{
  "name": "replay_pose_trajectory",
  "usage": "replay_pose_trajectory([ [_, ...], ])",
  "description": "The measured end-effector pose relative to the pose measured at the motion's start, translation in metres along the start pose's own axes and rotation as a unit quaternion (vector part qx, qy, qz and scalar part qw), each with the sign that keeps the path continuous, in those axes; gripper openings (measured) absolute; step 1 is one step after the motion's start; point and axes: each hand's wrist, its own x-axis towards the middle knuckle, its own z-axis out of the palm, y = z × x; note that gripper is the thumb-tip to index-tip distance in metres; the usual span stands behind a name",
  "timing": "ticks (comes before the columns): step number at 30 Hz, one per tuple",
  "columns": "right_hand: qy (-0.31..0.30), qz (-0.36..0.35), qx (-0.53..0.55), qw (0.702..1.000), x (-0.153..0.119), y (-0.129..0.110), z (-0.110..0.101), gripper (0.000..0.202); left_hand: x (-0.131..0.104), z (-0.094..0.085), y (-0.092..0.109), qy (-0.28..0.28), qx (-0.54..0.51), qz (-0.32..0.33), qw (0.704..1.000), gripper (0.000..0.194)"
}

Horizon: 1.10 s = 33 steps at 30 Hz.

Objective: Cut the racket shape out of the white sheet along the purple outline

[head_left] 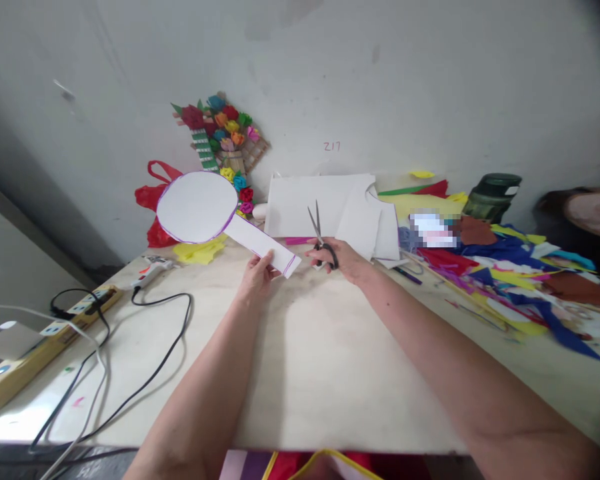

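A white paddle-shaped cutout (pixel 198 207) with purple outlines, a round head and a straight handle, is held above the table. My left hand (pixel 261 272) pinches its handle close to the lower right end. Black-handled scissors (pixel 318 227) are in my right hand (pixel 342 257), fingers around the handle loops. Their blades point up and stand slightly apart, to the right of the cutout's end and not touching it. Behind the scissors, white sheets (pixel 305 200) lie against the wall, some with cut, curved edges.
Power strips (pixel 87 304) with cables lie at the left. Paper flowers (pixel 225 127) and a red bag (pixel 161 230) are at the back left. On the right are colored scraps (pixel 520 267), a blurred phone (pixel 433 230), a green bottle (pixel 493 199) and a pen (pixel 407 275).
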Motion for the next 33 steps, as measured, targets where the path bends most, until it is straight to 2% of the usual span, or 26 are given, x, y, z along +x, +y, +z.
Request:
replay_pose_trajectory([
  [4,0.024,0.031,-0.001,0.999,0.001,0.009,0.012,0.042,-0.002,0.004,0.0,-0.013,0.001,0.003,1.0,0.028],
  [13,0.143,0.046,0.056,0.987,0.001,0.015,0.031,0.038,-0.005,0.011,-0.004,-0.041,-0.013,0.001,0.999,0.027],
  [22,0.126,0.025,0.094,0.987,0.002,0.018,0.032,0.04,-0.015,0.021,0.001,-0.08,-0.009,-0.021,0.997,0.025],
  [28,0.127,0.008,0.143,0.981,0.004,0.022,0.031,0.039,-0.015,0.019,0.004,-0.127,-0.082,-0.044,0.987,0.017],
  [33,0.1,0.02,0.19,0.977,0.007,0.027,0.028,0.04,-0.015,0.019,0.003,-0.15,-0.095,-0.023,0.984,0.019],
])
